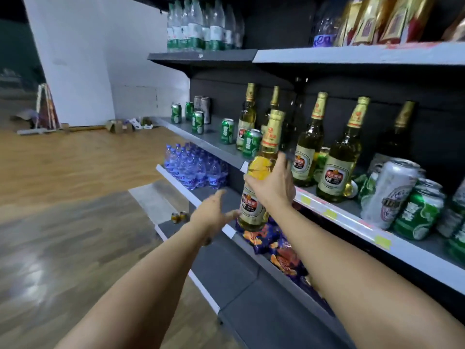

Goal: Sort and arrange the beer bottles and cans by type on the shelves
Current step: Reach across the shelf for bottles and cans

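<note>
Bottle [256, 187] stands upright in your right hand [273, 188], fingers wrapped round its shoulder, off the shelf's [334, 215] front edge. Your left hand [214, 214] is spread, fingertips by its base. Beyond, bottles [337, 157] and cans [227, 131] stand mixed along the shelf.

the middle of the held beer bottle [261, 172] is covered by the right hand [273, 183]. the left hand [214, 212] is smeared by blur. right of both hands, green cans [455, 230] are cut by the frame edge. two small items [178, 217] left of the left hand cannot be identified.
</note>
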### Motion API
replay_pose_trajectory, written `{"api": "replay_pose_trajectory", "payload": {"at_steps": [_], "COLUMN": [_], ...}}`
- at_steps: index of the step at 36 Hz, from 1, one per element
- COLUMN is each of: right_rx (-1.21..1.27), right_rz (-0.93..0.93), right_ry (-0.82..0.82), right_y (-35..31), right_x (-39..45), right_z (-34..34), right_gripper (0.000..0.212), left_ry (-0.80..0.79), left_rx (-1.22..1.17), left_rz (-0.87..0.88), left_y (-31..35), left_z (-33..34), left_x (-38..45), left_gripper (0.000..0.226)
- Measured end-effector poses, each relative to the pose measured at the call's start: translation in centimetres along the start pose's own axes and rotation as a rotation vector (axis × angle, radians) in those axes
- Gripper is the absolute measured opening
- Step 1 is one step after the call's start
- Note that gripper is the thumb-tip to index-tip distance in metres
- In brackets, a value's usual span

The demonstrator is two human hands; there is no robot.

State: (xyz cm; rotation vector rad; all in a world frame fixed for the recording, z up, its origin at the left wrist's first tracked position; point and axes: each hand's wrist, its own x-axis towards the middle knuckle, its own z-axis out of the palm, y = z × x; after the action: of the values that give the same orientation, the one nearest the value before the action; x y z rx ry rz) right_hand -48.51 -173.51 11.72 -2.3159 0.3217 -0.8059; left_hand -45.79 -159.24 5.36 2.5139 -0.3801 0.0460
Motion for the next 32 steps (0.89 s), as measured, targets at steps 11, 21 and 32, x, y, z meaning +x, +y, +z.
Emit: {"api": "replay_pose_trajectory", "payload": {"at_steps": [11, 21, 32], "right_rx": [0.038, -0.031, -0.078], "right_rz": [0.009, -0.042, -0.060], "right_ry": [0.134, 0.125, 0.080], "right_y": [-5.6, -5.5, -6.0], "right_x": [12.2, 22.0, 31.3], "right_z": [6.7, 14.1, 21.0], "right_gripper": [0.075, 0.082, 0.087], "left_ry": [0.069, 0.152, 0.135], "left_rx": [-0.617, -0.408, -0.419], "left_rz": [0.140, 0.165, 0.128], "left_y": [1.0, -1.8, -4.6], "left_z": [-2.8, -4.1, -5.1], "left_x": [16.5, 29.5, 40.9], "left_gripper": [0.066, 0.062, 0.054]}}
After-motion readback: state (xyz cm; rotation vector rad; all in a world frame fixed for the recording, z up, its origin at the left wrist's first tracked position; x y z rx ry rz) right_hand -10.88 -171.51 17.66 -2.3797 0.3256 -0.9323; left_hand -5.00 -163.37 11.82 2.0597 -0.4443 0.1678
